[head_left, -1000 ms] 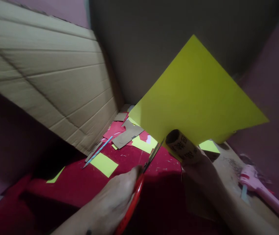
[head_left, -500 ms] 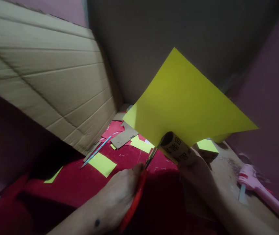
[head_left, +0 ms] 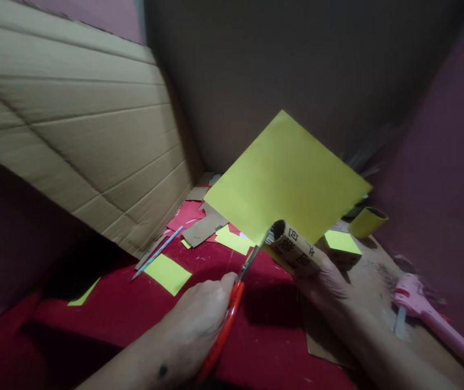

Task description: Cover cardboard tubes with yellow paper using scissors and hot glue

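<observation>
My left hand (head_left: 199, 311) is closed around a pair of scissors (head_left: 229, 319) with red handles. Their blades reach up to the ragged open end of a cardboard tube (head_left: 297, 248) printed with dark characters. Gripping the tube's lower end is my right hand (head_left: 326, 283), which also keeps a large yellow paper sheet (head_left: 284, 173) against it. The sheet stands up behind the tube, and a strip of yellow shows along the tube's underside. Whether the blades cut the tube's wall or the paper, I cannot tell. The right fingertips are mostly hidden.
A big cardboard panel (head_left: 73, 114) leans at the left. On the red cloth (head_left: 105, 325) lie a blue pencil-like stick (head_left: 156, 253), a yellow paper piece (head_left: 169, 273) and red scraps (head_left: 185, 215). At the right are a yellow-topped box (head_left: 342, 244), a yellow tube (head_left: 366, 223) and a pink glue gun (head_left: 417, 300).
The yellow sheet has tilted and dropped lower, its right corner swinging left, which uncovers the yellow tube behind. The scissors stay at the cardboard tube's end.
</observation>
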`<state>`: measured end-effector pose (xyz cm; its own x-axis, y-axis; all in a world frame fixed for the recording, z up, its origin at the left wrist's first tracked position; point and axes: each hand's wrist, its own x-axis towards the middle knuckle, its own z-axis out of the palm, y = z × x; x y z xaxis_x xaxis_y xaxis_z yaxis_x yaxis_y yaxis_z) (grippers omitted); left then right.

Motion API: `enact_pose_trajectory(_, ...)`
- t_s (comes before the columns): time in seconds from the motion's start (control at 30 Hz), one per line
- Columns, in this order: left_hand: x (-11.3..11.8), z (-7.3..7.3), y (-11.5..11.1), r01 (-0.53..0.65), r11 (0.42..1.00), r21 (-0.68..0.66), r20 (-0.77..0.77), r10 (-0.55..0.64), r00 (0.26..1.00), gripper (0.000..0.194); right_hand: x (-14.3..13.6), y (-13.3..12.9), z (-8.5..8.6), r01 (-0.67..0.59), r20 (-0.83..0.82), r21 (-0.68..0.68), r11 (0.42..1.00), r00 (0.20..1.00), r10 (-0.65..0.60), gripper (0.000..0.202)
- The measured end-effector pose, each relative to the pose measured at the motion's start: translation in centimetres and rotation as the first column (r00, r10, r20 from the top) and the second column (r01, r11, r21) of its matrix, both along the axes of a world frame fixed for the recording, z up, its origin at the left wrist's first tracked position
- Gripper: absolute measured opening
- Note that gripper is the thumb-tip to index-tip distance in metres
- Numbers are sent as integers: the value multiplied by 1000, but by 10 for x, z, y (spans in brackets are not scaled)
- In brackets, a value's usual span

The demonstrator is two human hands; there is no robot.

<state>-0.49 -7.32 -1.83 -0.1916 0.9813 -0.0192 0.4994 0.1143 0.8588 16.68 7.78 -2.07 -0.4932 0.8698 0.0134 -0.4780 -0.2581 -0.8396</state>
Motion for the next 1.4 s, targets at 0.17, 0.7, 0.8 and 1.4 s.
enact_pose_trajectory(0.17,1,2,2,12,1000,-2,-62,-12,998,11,-3,-1,5,96,-70,-161,982,992,-108,39)
enact_pose_trajectory(0.7,7,14,7,69,990,-120,-264,-99,959,17,0,-3,5,35,-125,-324,946,989,-79,21)
enact_pose_trajectory(0.8,7,13,9,56,981,-184,-317,-113,942,22,1,-4,5,31,-140,-340,940,987,-83,25)
enact_pose_trajectory(1.4,9,3,11,32,980,-197,-399,-110,910,19,-2,-5,5,124,-40,-450,884,986,-159,26)
